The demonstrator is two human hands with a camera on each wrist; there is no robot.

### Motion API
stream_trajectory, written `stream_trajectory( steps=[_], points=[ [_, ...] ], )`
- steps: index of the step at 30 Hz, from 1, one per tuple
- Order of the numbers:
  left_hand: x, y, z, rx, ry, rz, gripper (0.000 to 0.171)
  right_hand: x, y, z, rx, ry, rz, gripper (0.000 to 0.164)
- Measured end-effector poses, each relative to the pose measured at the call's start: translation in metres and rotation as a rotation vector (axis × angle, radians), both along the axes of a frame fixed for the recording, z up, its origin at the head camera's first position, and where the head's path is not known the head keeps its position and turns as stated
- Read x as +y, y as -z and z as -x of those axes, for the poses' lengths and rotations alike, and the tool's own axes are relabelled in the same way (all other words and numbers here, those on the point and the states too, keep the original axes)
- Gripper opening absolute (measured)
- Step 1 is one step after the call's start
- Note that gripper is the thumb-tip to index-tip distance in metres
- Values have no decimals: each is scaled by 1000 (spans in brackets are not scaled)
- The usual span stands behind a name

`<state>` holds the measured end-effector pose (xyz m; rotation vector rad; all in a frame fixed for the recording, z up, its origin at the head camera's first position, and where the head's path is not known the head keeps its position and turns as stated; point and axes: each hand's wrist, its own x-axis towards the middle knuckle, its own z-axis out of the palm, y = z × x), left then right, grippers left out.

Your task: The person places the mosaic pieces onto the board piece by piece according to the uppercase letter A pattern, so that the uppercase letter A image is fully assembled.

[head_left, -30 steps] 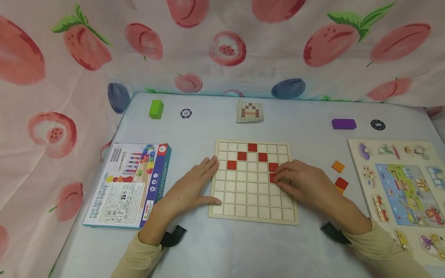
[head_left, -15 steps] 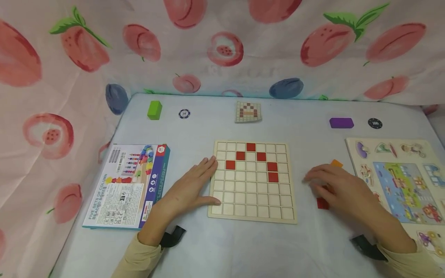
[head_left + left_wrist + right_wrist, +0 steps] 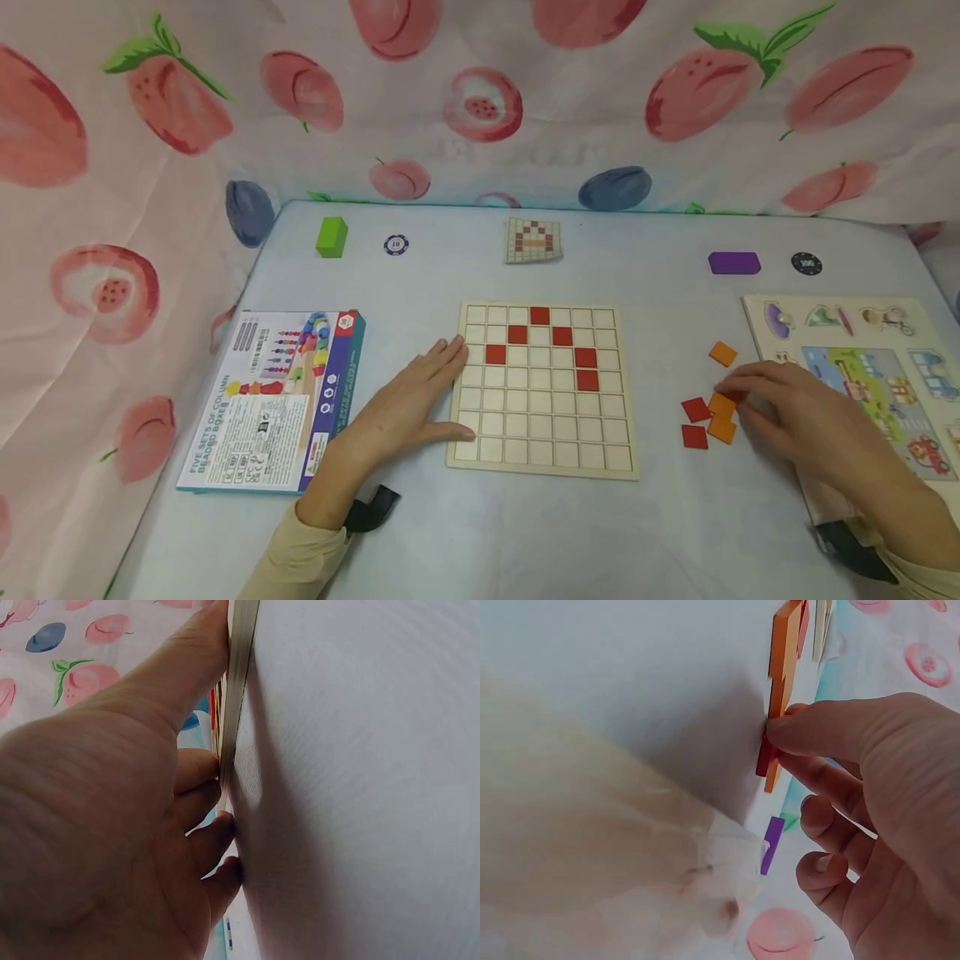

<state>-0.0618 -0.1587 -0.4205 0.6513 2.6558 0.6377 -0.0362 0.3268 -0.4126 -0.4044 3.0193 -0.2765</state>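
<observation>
My left hand [image 3: 416,408] lies with straight fingers along the left edge of the wooden grid board [image 3: 540,470], its thumb reaching over the lower left corner. Red square tiles [image 3: 539,316] fill several cells of the board in a peaked outline. To the right of the board, my right hand [image 3: 806,425] is at a small pile of loose tiles. Its thumb and index finger pinch a red tile [image 3: 763,754], partly hidden by the fingers in the head view. Beside the fingertips lie orange tiles [image 3: 722,430] and two other red tiles [image 3: 694,437].
A pattern card [image 3: 533,242] lies behind the board. A boxed bead set [image 3: 262,433] is on the left, a picture puzzle [image 3: 862,310] on the right. Along the back are a green block [image 3: 331,237], a purple block [image 3: 734,263] and two chips [image 3: 396,245].
My right hand has let go of the red tile in the board's right column of red and moved right to the loose tiles. The left hand stays at the board's edge.
</observation>
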Motion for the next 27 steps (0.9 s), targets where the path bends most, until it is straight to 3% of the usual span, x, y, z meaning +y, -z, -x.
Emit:
stream_trajectory(
  steps=[7,16,23,27],
  points=[
    [1,0,1,2,3,1,111,5,0,4,-4,0,-36,33],
    [0,1,1,-2,-1,6,111,10,-4,5,-87,50,-67,42],
    [0,1,1,0,0,6,111,-9,-9,6,54,-22,26,43],
    [1,1,1,0,-2,6,111,-45,-7,8,144,-141,127,39]
  ],
)
